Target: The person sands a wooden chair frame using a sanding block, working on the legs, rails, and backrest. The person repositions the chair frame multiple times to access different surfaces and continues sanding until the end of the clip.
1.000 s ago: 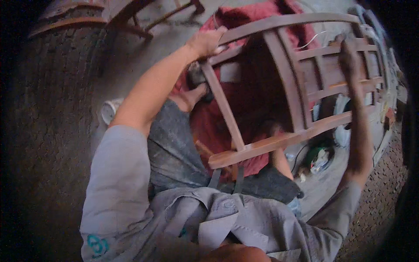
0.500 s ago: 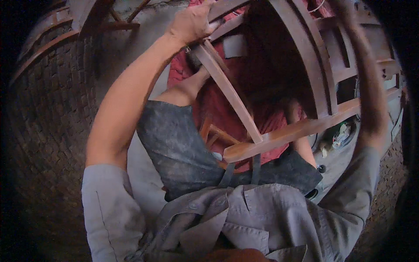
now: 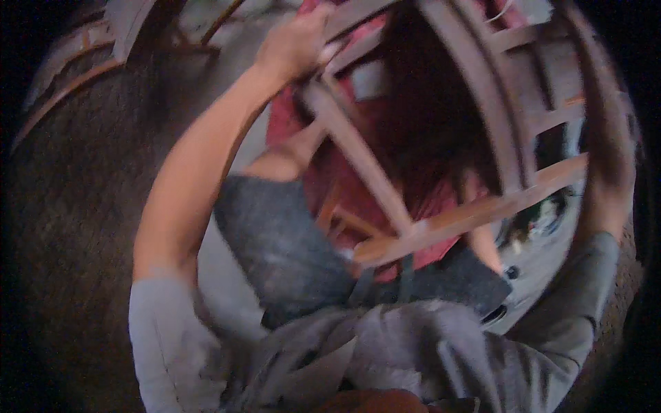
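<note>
The left hand is clasping the far-left corner of a brown wooden frame, its fingers closing around the bar there and its thumb pressing against the near side. The right forearm is running up along the right side of the frame toward the far edge of the view, where the right hand is getting lost in blur and shadow, so I cannot tell whether it is gripping anything. The frame is occupying the space in front of the person, slanting across the lap, with its near rail stretching from just above the knees toward the right. A narrow crosspiece is joining that rail near its left end, and two wide curved slats are standing side by side farther right. Beyond and beneath the frame, a red cloth is spreading between the person's legs, with a small pale patch showing through the far-left opening. Dark trousers are covering the thighs, and some orange-brown wooden pieces are lying low between the knees, near the rail's left end. At far left, other wooden furniture is standing on a dark floor.
</note>
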`<state>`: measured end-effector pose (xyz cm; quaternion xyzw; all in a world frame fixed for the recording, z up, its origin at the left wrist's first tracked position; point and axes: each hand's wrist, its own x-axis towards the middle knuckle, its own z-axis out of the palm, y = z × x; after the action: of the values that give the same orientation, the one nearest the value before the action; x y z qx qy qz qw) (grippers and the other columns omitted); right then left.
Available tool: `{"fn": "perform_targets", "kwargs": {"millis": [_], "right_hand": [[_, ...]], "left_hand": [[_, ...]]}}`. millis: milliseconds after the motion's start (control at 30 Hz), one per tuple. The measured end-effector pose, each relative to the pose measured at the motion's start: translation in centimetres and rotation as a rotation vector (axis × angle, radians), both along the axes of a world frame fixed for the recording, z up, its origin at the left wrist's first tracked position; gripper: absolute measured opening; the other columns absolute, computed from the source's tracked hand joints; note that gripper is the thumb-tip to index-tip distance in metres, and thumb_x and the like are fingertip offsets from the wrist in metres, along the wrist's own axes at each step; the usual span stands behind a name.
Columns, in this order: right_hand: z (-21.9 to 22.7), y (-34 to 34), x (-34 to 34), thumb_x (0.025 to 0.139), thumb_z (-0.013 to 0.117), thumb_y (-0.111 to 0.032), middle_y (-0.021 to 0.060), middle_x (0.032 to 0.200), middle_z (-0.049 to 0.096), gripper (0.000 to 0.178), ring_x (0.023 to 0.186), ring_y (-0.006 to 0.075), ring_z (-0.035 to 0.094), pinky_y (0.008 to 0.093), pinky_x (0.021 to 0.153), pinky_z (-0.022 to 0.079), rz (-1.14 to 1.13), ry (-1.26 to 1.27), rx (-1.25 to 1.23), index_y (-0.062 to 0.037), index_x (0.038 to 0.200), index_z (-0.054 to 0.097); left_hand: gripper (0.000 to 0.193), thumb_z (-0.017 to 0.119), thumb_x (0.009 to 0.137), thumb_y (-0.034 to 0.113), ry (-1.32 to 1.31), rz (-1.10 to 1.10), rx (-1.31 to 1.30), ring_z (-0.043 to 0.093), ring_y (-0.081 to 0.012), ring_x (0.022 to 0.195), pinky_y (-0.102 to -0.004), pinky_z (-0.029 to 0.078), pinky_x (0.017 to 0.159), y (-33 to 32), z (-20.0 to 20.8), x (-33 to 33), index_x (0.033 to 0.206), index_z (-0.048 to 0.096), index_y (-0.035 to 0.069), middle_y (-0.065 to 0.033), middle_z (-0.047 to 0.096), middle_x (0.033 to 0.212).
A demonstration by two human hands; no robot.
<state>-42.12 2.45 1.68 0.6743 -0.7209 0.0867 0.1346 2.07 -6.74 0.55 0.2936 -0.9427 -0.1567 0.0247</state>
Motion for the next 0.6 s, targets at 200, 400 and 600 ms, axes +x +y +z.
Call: {"fn": "perform_targets", "kwargs": {"millis": [200, 400, 600], "right_hand": [[-0.2, -1.4, 8.6, 0.088, 0.056, -0.024, 0.0223, 0.094, 0.069, 0.029, 0.09, 0.0341, 0.068, 0.0457, 0.079, 0.054, 0.27, 0.005, -0.466, -0.0017, 0.102, 0.067], [2.1, -5.2, -1.3, 0.093, 0.05, -0.021, 0.0234, 0.093, 0.065, 0.024, 0.086, 0.0398, 0.065, 0.0491, 0.073, 0.053, -0.11, -0.068, -0.064, -0.0009, 0.102, 0.059], [-0.6, 1.0, 21.6, 0.088, 0.055, -0.011, 0.0335, 0.135, 0.051, 0.041, 0.136, 0.0432, 0.044, 0.0493, 0.119, 0.029, 0.261, -0.379, -0.173, 0.0076, 0.124, 0.053]], "left_hand": [[0.054, 0.072, 0.083, 0.031, -0.055, 0.114, 0.143, 0.066, -0.0443, 0.087, -0.0531, 0.054, 0.075, 1.8, 2.3, 5.2, 0.128, 0.048, 0.015, -0.0205, 0.069, 0.097], [0.048, 0.073, 0.082, 0.029, 0.01, 0.118, 0.158, 0.066, -0.0445, 0.085, -0.0532, 0.054, 0.072, 2.0, 3.0, 5.3, 0.122, 0.049, 0.015, -0.0198, 0.07, 0.096], [0.047, 0.071, 0.084, 0.032, -0.023, 0.172, 0.131, 0.067, -0.0439, 0.084, -0.0524, 0.055, 0.073, 2.6, 2.0, 6.7, 0.122, 0.049, 0.017, -0.0188, 0.07, 0.096]]}}
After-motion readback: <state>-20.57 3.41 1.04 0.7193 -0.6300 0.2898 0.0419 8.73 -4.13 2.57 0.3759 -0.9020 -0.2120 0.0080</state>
